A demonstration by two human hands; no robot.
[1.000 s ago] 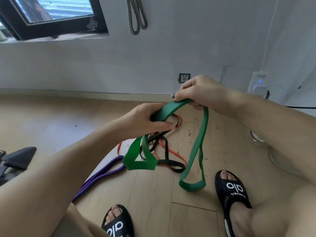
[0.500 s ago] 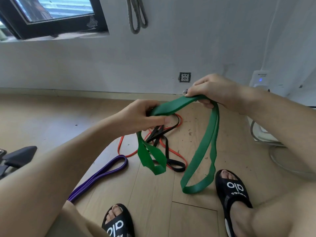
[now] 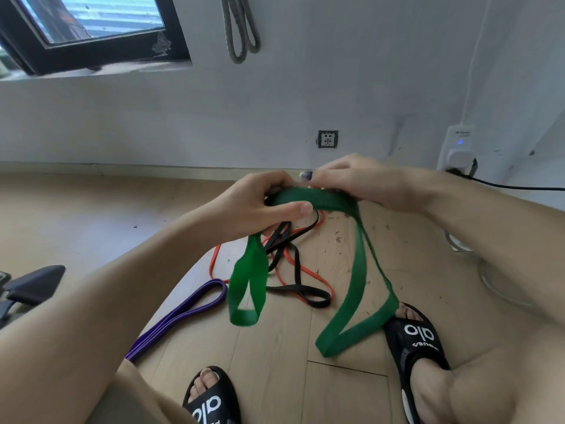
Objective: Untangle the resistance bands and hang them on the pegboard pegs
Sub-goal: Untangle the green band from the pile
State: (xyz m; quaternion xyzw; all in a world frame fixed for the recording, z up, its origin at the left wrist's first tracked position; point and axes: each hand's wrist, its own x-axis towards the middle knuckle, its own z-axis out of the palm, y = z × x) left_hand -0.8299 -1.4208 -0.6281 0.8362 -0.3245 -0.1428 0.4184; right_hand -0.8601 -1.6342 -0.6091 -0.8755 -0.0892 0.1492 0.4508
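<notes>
A wide green resistance band (image 3: 356, 280) is stretched between both hands above the floor. My left hand (image 3: 260, 203) grips its left part, and a short loop hangs below it. My right hand (image 3: 360, 180) pinches the band close beside the left hand, and a long loop hangs down to my right foot. On the floor under the hands a black band (image 3: 295, 272) and an orange band (image 3: 308, 276) lie tangled together. A purple band (image 3: 183, 313) lies flat to their left. A grey band (image 3: 241, 29) hangs on the wall above. No pegboard is visible.
I sit on a wooden floor facing a white wall with a socket (image 3: 327, 139) and a window (image 3: 91, 26) at upper left. Black slippers (image 3: 412, 347) are on my feet. A plugged-in white device (image 3: 458, 148) and cables sit at right, a dark object (image 3: 33, 286) at left.
My hands have come close together along the green band, shortening the stretch between them. The left loop now hangs lower, and the right loop has swung toward my right foot.
</notes>
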